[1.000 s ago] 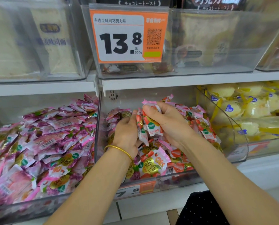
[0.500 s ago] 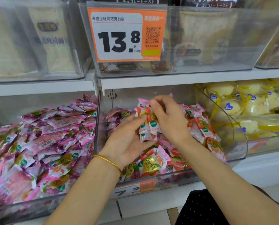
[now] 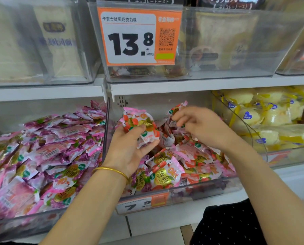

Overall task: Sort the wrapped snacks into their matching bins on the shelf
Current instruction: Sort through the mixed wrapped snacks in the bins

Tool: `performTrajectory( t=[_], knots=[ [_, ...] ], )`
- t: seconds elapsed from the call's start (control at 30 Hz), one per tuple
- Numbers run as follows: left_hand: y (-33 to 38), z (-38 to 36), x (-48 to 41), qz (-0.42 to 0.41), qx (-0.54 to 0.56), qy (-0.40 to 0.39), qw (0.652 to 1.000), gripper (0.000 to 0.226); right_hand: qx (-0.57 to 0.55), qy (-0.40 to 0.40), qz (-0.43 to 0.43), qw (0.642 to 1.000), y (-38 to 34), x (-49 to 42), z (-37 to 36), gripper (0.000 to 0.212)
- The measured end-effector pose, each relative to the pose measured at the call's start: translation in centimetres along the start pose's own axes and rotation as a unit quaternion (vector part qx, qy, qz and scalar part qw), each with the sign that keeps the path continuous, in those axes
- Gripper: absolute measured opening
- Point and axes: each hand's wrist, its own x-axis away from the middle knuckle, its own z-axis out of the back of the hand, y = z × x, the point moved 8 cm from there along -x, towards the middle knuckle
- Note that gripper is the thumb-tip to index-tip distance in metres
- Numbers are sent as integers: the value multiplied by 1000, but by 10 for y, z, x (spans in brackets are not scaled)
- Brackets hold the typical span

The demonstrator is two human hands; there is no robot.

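Orange-wrapped snacks (image 3: 140, 124) are gripped by the left hand (image 3: 128, 151) above the middle bin (image 3: 202, 190); gathering is judged underway. The right hand (image 3: 206, 128) is blurred, its fingers half curled, any hold unclear. Another matching packet needs pinching next.

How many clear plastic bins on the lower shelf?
3. Left clear plastic bin holds pink-purple packets; middle clear plastic bin holds orange-red packets; right clear plastic bin holds yellow-wrapped cakes. More may sit beyond the frame edges.

orange-and-white price tag (image 3: 138, 36) with black digits, pink-purple snack packets (image 3: 46, 152), orange-red-and-white packets (image 3: 167, 174), yellow-ribboned pale buns (image 3: 264, 117), gold bangle (image 3: 110, 171)
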Motion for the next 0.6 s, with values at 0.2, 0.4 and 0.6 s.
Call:
performTrajectory(
  t=[0.2, 0.4, 0.6],
  knots=[
    [-2, 7, 2, 11, -3, 29, 1000, 17, 195, -275, 26, 941, 8, 27, -31, 51],
    [1, 8, 3, -20, -1, 25, 1000, 31, 53, -117, 37, 991, 6, 12, -9, 16],
    [-2, 8, 4, -16, 3, 14, 1000, 32, -47, 109, 27, 992, -2, 6, 11, 30]
  ],
)
